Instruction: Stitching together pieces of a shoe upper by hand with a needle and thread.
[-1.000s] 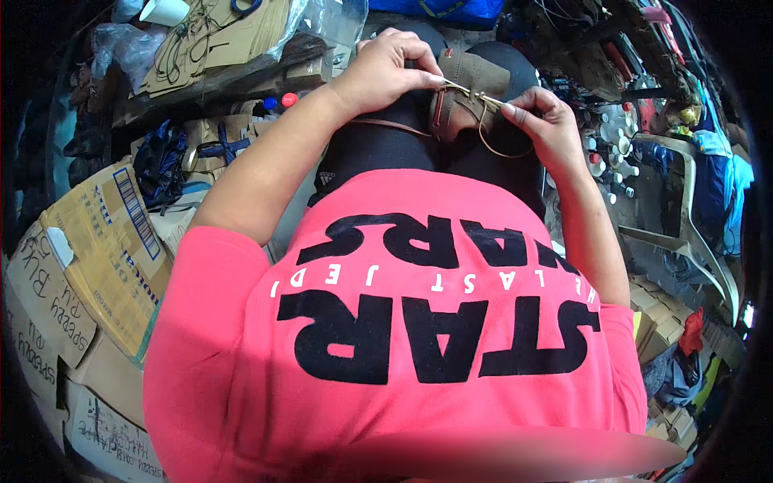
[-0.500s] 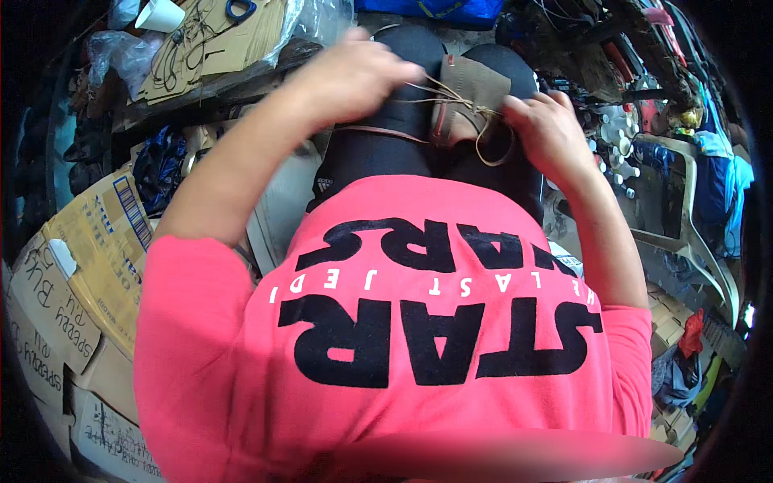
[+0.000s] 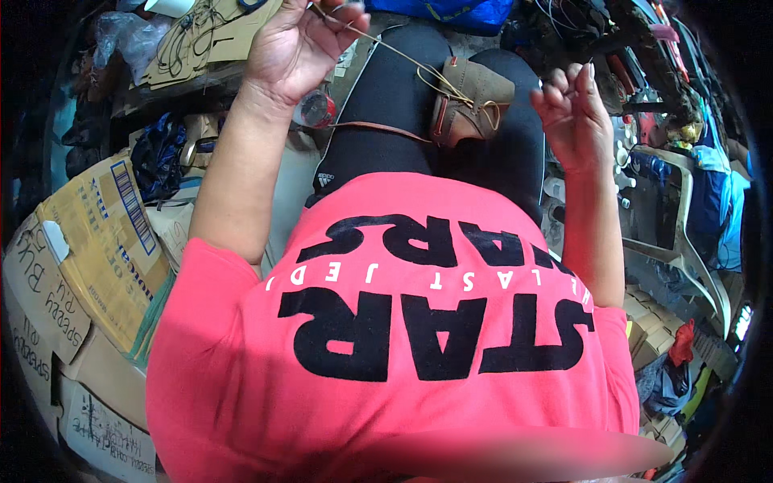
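so i'm standing here watching someone in a bright pink shirt work on a little brown shoe piece, which is sitting up on the lap between their knees, leaning toward the right thigh of the black trousers. the left hand is way up and out to the side, palm showing, fingers bent in and closed on a thin tan lace. that lace runs at a slant down to the shoe piece, kinda taut, with loose loops lying over the front of it. the right hand is up on the other side, well apart from the shoe piece, fingers loosely curled with the thumb sticking up, and honestly i can't tell if there's anything tiny in there. a reddish strap lies across the left thigh, and a clear container with some red on it is just beside the left forearm. brown sheets with dark cord on them are over on the left, a yellowish carton is nearer, and a pale plastic chair stands off to the right.
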The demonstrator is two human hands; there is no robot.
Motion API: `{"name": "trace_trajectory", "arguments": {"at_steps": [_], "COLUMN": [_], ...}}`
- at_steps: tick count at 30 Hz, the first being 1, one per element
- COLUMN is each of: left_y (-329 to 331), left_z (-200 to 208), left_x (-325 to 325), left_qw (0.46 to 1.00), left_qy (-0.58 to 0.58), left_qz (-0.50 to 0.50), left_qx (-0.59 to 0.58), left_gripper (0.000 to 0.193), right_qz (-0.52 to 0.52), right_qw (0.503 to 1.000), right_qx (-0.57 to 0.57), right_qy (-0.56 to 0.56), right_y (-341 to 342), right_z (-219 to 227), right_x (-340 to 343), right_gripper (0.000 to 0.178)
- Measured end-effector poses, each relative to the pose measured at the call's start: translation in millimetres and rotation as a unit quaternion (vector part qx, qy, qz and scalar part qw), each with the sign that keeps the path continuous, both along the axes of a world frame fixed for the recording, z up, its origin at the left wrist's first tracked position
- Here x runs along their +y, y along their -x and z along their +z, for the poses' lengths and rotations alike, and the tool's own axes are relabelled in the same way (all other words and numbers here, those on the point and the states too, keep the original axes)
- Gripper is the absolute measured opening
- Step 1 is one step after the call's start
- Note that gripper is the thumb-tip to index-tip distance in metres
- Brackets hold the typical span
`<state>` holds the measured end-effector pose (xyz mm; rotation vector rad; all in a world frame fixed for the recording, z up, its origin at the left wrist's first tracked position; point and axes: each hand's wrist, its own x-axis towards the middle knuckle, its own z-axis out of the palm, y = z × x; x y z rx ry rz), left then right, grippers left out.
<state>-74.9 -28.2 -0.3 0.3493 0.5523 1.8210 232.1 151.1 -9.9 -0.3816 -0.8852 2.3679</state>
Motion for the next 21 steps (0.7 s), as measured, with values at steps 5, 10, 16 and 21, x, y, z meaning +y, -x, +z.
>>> {"name": "trace_trajectory", "arguments": {"at_steps": [5, 10, 16, 21], "left_y": [79.9, 67.9, -20.6, -46.9], "left_z": [-38.2, -34.3, -3.0, -20.5], "left_x": [-53.4, -43.1, 42.1, 78.5], "left_qw": [0.993, 0.975, 0.770, 0.591], "left_qy": [0.023, 0.074, 0.137, -0.018], "left_qz": [0.009, 0.038, -0.148, -0.130], "left_qx": [0.115, 0.205, 0.605, 0.796], "left_gripper": [0.017, 0.014, 0.030, 0.041], "right_qz": [-0.198, -0.244, -0.023, -0.022], "right_qw": [0.921, 0.860, 0.790, 0.678], "right_qx": [-0.283, -0.398, -0.392, -0.396], "right_qy": [-0.181, -0.207, -0.471, -0.619], "right_y": [-76.2, -132.2, -40.8, -7.6], "right_z": [3.2, -12.3, 6.7, 11.0], "right_x": [33.0, 53.3, -19.2, -42.2], "right_gripper": [0.016, 0.021, 0.015, 0.014]}}
